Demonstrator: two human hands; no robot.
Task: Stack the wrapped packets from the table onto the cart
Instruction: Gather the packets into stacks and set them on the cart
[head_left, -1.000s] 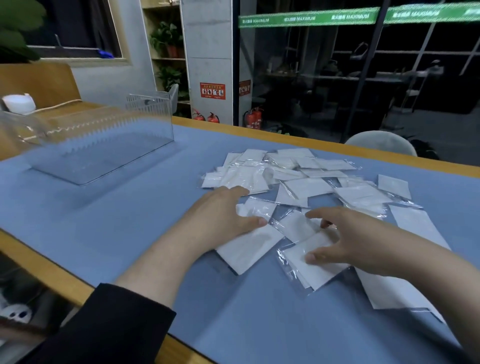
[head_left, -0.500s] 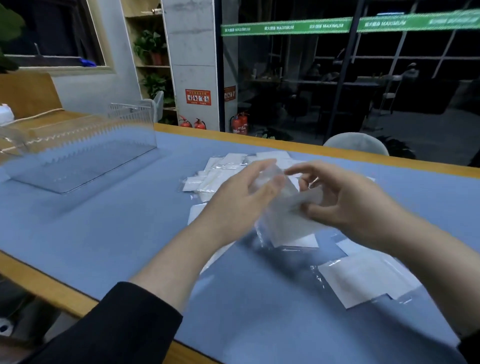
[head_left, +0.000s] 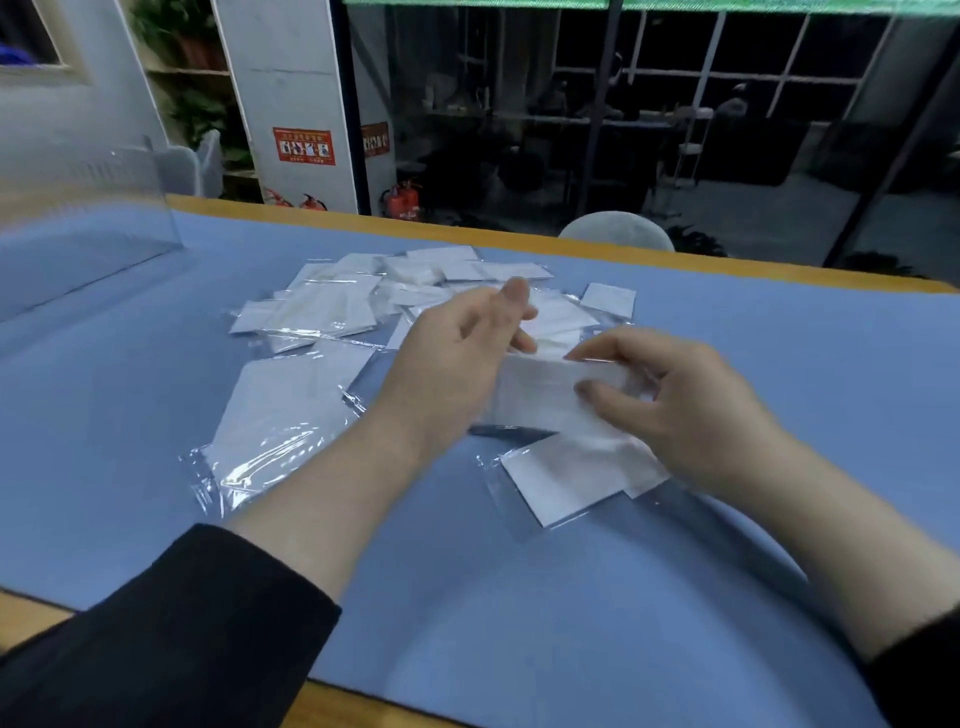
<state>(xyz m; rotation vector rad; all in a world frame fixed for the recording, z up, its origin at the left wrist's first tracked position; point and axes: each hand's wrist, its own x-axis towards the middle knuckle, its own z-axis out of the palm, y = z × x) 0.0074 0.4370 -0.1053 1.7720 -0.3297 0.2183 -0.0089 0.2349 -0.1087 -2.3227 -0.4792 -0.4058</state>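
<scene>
Showing the gathering step: a small bundle of wrapped packets (head_left: 545, 400) was held just above the bench (head_left: 519, 613) at centre frame, between the two hands. Its long axis ran roughly left to right across the picture, tilted slightly down toward the right. The right hand (head_left: 691, 410) pinched the bundle's right end, thumb on the near face and forefinger along the upper edge, so that its grip was closed on the packets. The left hand (head_left: 457, 358) met the bundle's left end; its fingers were only loosely bent, with the thumb raised, and whether they clasped the bundle or merely steadied it could not be told, since the hand hid that end.

Directly below the bundle, toward lower centre, another packet (head_left: 566, 478) lay flat on the bench, partly under the right wrist. A larger packet (head_left: 280, 415) lay at left of centre, near the left forearm. The remaining loose packets (head_left: 363, 296) were heaped behind the hands at upper centre, overlapping one another.

A clear plastic bin (head_left: 88, 218) stood at the upper left of the frame, well apart from the hands; no cart was in view. Judged from this layout, the bundle would next travel leftward, which makes the left hand the nearer one to that side, and most packets remained unstacked.
</scene>
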